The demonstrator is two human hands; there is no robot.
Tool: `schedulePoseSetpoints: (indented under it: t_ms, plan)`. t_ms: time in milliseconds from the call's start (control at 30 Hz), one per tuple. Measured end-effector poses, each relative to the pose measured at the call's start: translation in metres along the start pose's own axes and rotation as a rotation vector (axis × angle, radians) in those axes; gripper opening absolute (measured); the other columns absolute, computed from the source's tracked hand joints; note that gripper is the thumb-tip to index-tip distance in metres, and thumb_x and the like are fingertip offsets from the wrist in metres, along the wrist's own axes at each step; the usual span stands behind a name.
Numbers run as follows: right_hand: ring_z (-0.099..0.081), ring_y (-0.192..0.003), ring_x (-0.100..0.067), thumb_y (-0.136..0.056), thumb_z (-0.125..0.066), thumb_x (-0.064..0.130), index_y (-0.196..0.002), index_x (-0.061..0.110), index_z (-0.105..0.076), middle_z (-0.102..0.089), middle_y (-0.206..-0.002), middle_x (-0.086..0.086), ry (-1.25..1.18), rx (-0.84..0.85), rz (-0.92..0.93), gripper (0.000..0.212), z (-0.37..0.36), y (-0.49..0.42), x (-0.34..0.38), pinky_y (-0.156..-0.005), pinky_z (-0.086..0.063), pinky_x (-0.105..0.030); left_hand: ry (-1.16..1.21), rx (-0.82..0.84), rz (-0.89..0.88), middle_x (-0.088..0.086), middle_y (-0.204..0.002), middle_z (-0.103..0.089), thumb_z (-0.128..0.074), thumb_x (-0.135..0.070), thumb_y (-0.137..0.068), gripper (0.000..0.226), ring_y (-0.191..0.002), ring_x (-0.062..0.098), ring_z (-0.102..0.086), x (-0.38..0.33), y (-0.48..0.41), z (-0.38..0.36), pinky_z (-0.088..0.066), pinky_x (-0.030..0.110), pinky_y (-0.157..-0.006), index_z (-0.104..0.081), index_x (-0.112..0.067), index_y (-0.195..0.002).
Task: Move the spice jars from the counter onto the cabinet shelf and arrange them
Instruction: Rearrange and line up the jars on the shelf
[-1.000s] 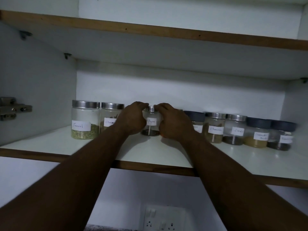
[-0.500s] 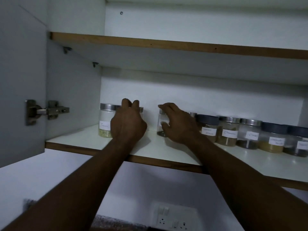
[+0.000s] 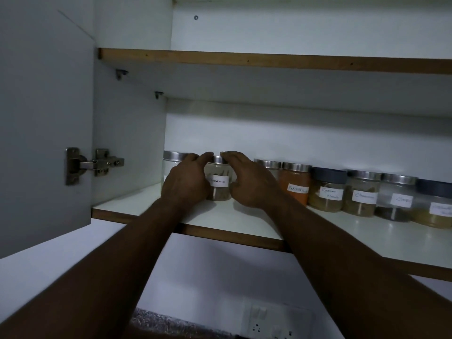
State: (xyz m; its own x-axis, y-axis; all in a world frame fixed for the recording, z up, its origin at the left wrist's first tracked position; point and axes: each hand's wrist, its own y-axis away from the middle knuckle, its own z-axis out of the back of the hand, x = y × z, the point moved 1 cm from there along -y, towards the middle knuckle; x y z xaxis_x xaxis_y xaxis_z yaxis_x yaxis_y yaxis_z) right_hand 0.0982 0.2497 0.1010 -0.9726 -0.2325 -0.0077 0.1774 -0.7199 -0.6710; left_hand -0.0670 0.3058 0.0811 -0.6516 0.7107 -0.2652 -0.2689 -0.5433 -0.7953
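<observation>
While curled fingers of the left hand (image 3: 186, 183) and right hand (image 3: 249, 185) grip it, the clear steel-lidded spice jar (image 3: 219, 189) stands leftward on the white shelf (image 3: 244, 225), label barely legible. Earlier they reached separate jars.

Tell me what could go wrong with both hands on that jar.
The left hand and right hand cup the held jar in a tightly packed row, so shifting it could bump the corner jar or the orange jar. The right hand hides most of the next jar; a knock there might go unseen.
</observation>
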Motion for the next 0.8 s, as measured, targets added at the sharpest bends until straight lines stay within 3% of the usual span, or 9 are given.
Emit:
schedulePoseSetpoints:
  t_ms: [133,300,467,633,733,800]
  plan:
    - [-0.054,-0.132,-0.028,-0.084,-0.075,0.028,-0.156,0.022,-0.035,-0.042,-0.159,0.001,0.079,0.046,-0.058,0.083,0.000,-0.007,-0.012,-0.107,-0.048,-0.046,0.064,0.087,-0.024,0.011,-0.124,-0.068,-0.068,-0.003,-0.079,0.064,-0.112,0.032,-0.063,-0.001,-0.020,-0.008,-0.046,0.034,-0.091,-0.055,-0.019,-0.140]
    - [-0.054,-0.131,-0.029,-0.083,-0.073,0.034,-0.156,0.022,-0.033,-0.042,-0.158,0.001,0.143,0.066,-0.151,0.084,0.001,-0.008,-0.029,-0.104,-0.048,-0.049,0.023,0.217,-0.093,0.010,-0.134,-0.064,-0.060,-0.003,-0.082,0.067,-0.119,0.031,-0.061,-0.011,-0.042,-0.020,-0.049,0.035,-0.099,-0.047,-0.016,-0.147]
    - [-0.050,-0.136,-0.029,-0.083,-0.073,0.037,-0.159,0.020,-0.030,-0.038,-0.161,-0.001,0.176,0.061,-0.166,0.089,0.001,-0.009,-0.036,-0.108,-0.046,-0.047,0.063,0.182,-0.107,0.013,-0.127,-0.067,-0.059,-0.005,-0.081,0.062,-0.114,0.032,-0.062,-0.012,-0.047,-0.031,-0.050,0.041,-0.096,-0.052,-0.014,-0.142]
    - [-0.050,-0.136,-0.030,-0.085,-0.070,0.039,-0.160,0.020,-0.027,-0.033,-0.163,0.000,0.211,0.048,-0.186,0.089,-0.003,-0.009,-0.034,-0.106,-0.047,-0.046,0.070,0.215,-0.088,0.011,-0.134,-0.061,-0.060,-0.008,-0.079,0.078,-0.117,0.030,-0.060,-0.008,-0.040,-0.034,-0.051,0.042,-0.097,-0.039,-0.024,-0.152]
    - [-0.049,-0.137,-0.032,-0.086,-0.072,0.037,-0.163,0.026,-0.017,-0.021,-0.168,-0.001,0.187,0.066,-0.203,0.095,0.000,-0.008,-0.031,-0.106,-0.049,-0.046,-0.002,0.268,-0.101,0.011,-0.140,-0.056,-0.066,-0.014,-0.080,0.090,-0.117,0.030,-0.059,-0.012,-0.034,-0.032,-0.051,0.042,-0.094,-0.022,-0.027,-0.158]
    - [-0.052,-0.134,-0.033,-0.087,-0.074,0.033,-0.163,0.028,-0.013,-0.017,-0.169,-0.001,0.160,0.023,-0.224,0.097,0.003,-0.006,-0.026,-0.102,-0.052,-0.044,-0.016,0.211,-0.082,0.010,-0.140,-0.056,-0.072,-0.019,-0.078,0.097,-0.112,0.029,-0.062,-0.017,-0.029,-0.027,-0.055,0.042,-0.088,-0.018,-0.029,-0.159]
